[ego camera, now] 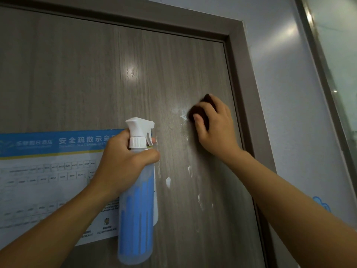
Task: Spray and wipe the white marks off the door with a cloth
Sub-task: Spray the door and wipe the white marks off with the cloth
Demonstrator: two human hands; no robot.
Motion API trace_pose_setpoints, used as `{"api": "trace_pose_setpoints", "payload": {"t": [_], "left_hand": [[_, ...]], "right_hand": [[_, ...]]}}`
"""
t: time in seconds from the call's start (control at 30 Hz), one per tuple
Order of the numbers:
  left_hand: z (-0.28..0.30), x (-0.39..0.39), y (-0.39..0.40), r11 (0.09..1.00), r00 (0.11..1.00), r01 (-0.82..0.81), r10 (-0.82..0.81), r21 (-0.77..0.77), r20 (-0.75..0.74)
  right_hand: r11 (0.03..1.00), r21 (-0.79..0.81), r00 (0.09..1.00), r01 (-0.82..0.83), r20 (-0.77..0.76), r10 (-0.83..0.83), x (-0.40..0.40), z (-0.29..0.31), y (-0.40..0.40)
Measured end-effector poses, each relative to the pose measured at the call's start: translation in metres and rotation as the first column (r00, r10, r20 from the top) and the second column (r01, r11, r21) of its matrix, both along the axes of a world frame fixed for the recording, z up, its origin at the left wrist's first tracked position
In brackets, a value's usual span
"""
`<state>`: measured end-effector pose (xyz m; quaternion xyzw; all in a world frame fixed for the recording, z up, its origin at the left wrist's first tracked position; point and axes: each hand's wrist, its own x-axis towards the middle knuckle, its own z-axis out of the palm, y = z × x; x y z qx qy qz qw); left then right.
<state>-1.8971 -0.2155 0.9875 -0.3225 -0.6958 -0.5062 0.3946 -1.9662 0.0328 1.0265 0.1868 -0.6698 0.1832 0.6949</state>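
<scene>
Two hands work at a grey wood-grain door (pixel 87 74). Right hand (pixel 214 128) presses a dark brown cloth (pixel 201 113) flat against the door, right of centre, near the frame (pixel 249 93). Its fingers curl over the cloth and the thumb lies across its lower left edge, gripping it. Cloth is bunched, mostly hidden under the hand. Wet shiny smear (pixel 183 120) sits just left of the cloth, touching its edge.

Left hand (pixel 123 163) holds a spray bottle (pixel 137 213) upright, close to the door, left of the cloth and lower. Fingers wrap the bottle neck just under the white trigger head (pixel 140 130); one fingertip shows at the trigger, thumb closes around the front. Nozzle points right. Bottle body is translucent with blue vertical stripes.

White marks (pixel 168 182) remain on the door below the cloth: one thick blob just right of the bottle, a smaller streak (pixel 189 170) above and right of it, fainter dabs (pixel 201 202) lower down. Thin white drips run along the poster edge beside the bottle.

Poster (pixel 48 180) with blue header and Chinese text is stuck on the door at left, partly behind the left hand and bottle. Pale wall (pixel 286 93) lies right of the frame, with a small blue sticker (pixel 322 204) above the right forearm.
</scene>
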Motion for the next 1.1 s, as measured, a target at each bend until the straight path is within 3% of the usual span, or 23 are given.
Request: {"api": "trace_pose_setpoints", "payload": {"t": [0.13, 0.27, 0.4, 0.47, 0.53, 0.7, 0.87, 1.0, 1.1], "left_hand": [[0.000, 0.000, -0.001, 1.000, 1.000, -0.001, 0.001, -0.011, 0.001], [0.000, 0.000, -0.001, 1.000, 1.000, -0.003, 0.002, -0.012, -0.003], [0.000, 0.001, -0.001, 1.000, 1.000, -0.015, 0.015, -0.016, -0.012], [-0.001, 0.002, -0.001, 1.000, 1.000, -0.010, 0.010, -0.015, -0.005], [-0.001, 0.003, -0.001, 1.000, 1.000, -0.010, 0.010, -0.015, -0.003], [0.000, 0.003, -0.001, 1.000, 1.000, 0.002, -0.002, -0.013, 0.009], [0.000, 0.003, -0.001, 1.000, 1.000, -0.007, 0.007, -0.010, 0.009], [0.000, 0.004, -0.002, 1.000, 1.000, -0.009, 0.009, 0.005, 0.001], [-0.001, 0.004, -0.002, 0.999, 1.000, -0.005, 0.006, 0.037, -0.009]], "right_hand": [[0.999, -0.046, 1.000, -0.020, -0.025, 0.019, 0.000, 0.001, -0.017], [0.970, 0.234, 0.998, -0.059, 0.000, 0.061, 0.005, -0.053, -0.011], [0.824, 0.565, 0.999, -0.037, 0.042, 0.016, 0.011, -0.099, 0.012], [0.777, 0.629, 0.999, 0.010, 0.019, -0.028, 0.012, -0.094, 0.025], [0.805, 0.593, 1.000, 0.025, -0.003, -0.029, 0.011, -0.076, 0.029], [0.962, 0.274, 0.999, 0.006, -0.036, 0.004, 0.002, -0.005, 0.014], [0.997, 0.064, 0.997, -0.048, -0.063, 0.052, -0.001, 0.033, -0.033], [0.958, 0.274, 0.992, -0.078, -0.074, 0.101, 0.006, 0.008, -0.035], [0.846, 0.526, 0.993, -0.089, -0.018, 0.116, 0.012, -0.033, -0.020]]}}
